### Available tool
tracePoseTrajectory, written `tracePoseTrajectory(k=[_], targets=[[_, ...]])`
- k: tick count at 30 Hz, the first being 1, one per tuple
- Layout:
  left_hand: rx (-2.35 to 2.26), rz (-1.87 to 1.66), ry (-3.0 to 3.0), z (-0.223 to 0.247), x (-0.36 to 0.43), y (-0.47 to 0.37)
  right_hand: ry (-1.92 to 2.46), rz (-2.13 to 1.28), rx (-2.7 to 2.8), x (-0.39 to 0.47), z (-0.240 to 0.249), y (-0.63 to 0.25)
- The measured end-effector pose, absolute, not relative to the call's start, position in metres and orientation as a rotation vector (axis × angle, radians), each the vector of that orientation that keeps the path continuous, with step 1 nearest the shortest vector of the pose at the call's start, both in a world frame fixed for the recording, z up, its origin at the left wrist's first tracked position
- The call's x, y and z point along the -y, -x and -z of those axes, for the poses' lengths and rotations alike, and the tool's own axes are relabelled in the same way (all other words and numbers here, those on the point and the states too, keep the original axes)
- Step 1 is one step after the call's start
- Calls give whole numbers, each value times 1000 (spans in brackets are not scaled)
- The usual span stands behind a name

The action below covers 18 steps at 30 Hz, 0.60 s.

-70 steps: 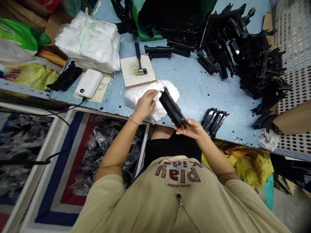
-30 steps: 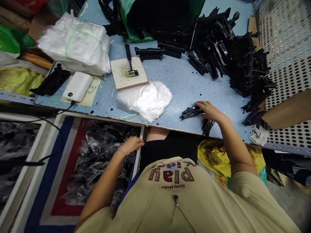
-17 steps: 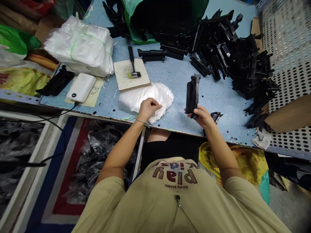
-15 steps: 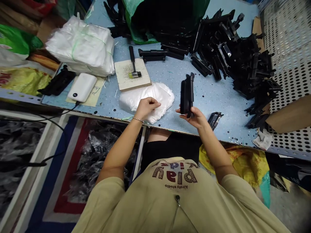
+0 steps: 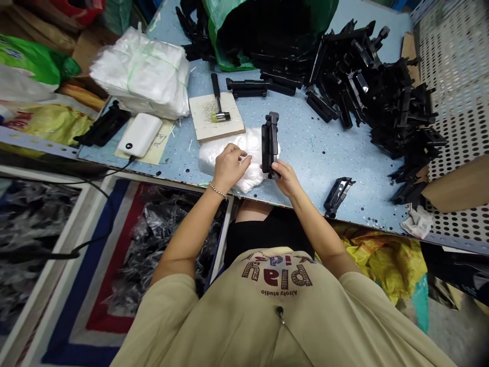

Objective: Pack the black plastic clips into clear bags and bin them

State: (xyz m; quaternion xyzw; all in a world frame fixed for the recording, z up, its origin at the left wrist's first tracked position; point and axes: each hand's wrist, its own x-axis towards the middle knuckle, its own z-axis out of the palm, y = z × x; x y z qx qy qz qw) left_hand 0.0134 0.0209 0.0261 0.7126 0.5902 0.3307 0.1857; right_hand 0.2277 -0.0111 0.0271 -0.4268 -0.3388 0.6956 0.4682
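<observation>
My right hand (image 5: 284,176) grips the lower end of a black plastic part (image 5: 270,142), which stands upright over the right side of a stack of thin clear bags (image 5: 252,140). My left hand (image 5: 230,165) is over the left and middle of this stack, its fingers curled and its thumb apart from the forefinger. I see nothing between those fingers. The bags lie on the blue speckled table (image 5: 301,158) near its front edge. Another black part (image 5: 338,196) rests to the right of my right hand.
A small hammer (image 5: 218,99) lies on a wooden board (image 5: 202,130) behind the bags. Further left are a white power bank (image 5: 140,135) with a cable and a tied bundle of white bags (image 5: 153,76). A green sack (image 5: 225,35) and a black parts pile (image 5: 397,102) fill the back and right.
My right hand has carried the black part left, over the clear bags, and turned it. My left thumb and forefinger have moved apart. The view has shifted slightly.
</observation>
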Motion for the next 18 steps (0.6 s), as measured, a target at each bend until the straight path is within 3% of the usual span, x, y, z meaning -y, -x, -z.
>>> tracePoseTrajectory(k=[4,12,18], targets=[[-1715,-1013,-1870,-16,-30,-18,936,-1856,762,37,-30,-252],[-1379,-1025,-2015,-10,-16,-13,522,-2575,254,76,-12,-278],[-1518,-1247,-1839,-7,-18,-18,409,-2614,-33,72,0,-267]])
